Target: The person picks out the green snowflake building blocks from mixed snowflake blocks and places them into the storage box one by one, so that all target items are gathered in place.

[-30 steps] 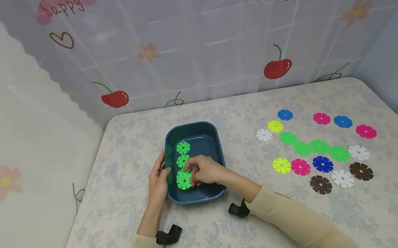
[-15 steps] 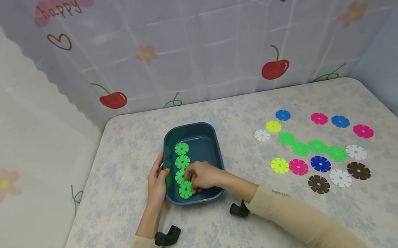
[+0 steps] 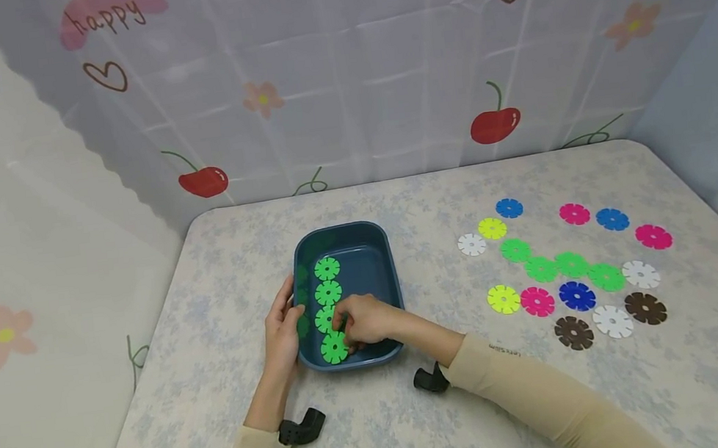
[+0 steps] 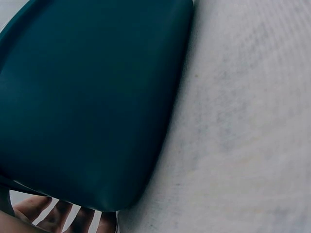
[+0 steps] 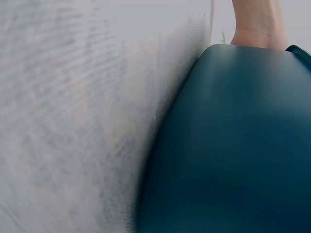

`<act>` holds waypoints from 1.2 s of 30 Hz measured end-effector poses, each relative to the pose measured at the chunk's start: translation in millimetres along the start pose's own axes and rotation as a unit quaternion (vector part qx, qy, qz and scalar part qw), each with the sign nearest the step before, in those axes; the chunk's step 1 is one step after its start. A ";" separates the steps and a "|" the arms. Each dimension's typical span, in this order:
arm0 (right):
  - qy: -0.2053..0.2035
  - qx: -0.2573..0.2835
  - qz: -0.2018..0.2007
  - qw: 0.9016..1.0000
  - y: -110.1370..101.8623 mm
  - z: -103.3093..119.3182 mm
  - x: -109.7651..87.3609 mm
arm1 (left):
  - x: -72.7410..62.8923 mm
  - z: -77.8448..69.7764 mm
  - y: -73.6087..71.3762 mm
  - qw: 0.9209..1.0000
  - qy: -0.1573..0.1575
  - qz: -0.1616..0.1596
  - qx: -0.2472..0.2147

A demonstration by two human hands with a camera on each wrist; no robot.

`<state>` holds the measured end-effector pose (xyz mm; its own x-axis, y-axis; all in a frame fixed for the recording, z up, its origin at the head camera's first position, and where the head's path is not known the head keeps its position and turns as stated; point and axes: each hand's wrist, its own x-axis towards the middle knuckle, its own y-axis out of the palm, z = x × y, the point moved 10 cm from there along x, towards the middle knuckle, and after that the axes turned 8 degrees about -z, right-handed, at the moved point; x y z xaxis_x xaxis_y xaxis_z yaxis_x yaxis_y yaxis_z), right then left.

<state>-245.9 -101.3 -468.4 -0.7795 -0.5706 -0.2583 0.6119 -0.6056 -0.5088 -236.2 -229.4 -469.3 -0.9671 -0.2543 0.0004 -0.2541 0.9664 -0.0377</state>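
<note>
Tray (image 3: 374, 270), blue, sits on the bench (image 3: 430, 267) near the middle of the frame. My left hand (image 3: 283, 334) grips its left side, thumb over the rim. My right hand (image 3: 372, 318) is inside, fingers curled at the right edge of the lowest green disc (image 3: 330, 347). Pinching it or only pushing? Can't tell, tips hidden; wrist views mostly show tray wall, no help.

Four green discs in an up-down column along the tray's left half: top disc (image 3: 327, 269), second disc (image 3: 328, 292), third disc (image 3: 323, 320) partly under my fingers, then the lowest, close to the near wall.

Step looks like setting the lowest disc in line. To do it well: light touch on the edge only, disc flat, small nudges. The third disc sits a bit left of the line and the lowest is right by it, so a hard push could shift both or ride one over the other. Left hand should brace the tray without tipping it. Lift the right fingers straight up on release, so they don't drag the third disc.

Loose discs (image 3: 572, 265), mixed colours, lie right of frame, well apart from the tray; nothing needed there for this step.
</note>
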 end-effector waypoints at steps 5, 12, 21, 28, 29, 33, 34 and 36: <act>-0.010 -0.017 -0.002 1.000 -0.1 1.9 1.1 | 0.4 -0.2 -0.4 1.000 -0.002 0.000 0.002; -0.011 -0.020 -0.009 1.000 -0.4 1.3 2.1 | 0.4 -0.2 -0.4 1.000 -0.001 0.001 0.002; -0.005 -0.015 -0.014 1.000 -2.6 1.1 0.6 | 1.2 -0.4 -0.1 1.000 -0.001 0.001 0.001; -0.005 -0.005 -0.014 1.000 -4.0 0.5 1.1 | 1.1 0.8 0.0 1.000 -0.001 -0.001 0.005; -0.006 -0.004 -0.013 1.000 -4.1 0.6 1.0 | 0.9 0.5 0.0 1.000 0.001 0.000 0.007; -0.016 0.010 -0.016 1.000 -4.9 3.0 0.8 | 0.9 0.9 0.1 1.000 0.002 -0.001 0.008; -0.022 0.017 -0.017 0.999 -5.6 4.5 0.2 | 0.8 1.0 0.2 1.000 0.002 -0.001 0.007; -0.039 0.034 -0.018 0.999 -7.9 8.7 -1.1 | 0.8 1.5 0.2 1.000 -0.001 -0.001 0.007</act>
<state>-248.7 -100.7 -456.9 -0.7901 -0.5873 -0.1754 0.5934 -0.6614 -0.4588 -236.9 -229.5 -470.9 -0.9666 -0.2561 -0.0016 -0.2557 0.9654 -0.0514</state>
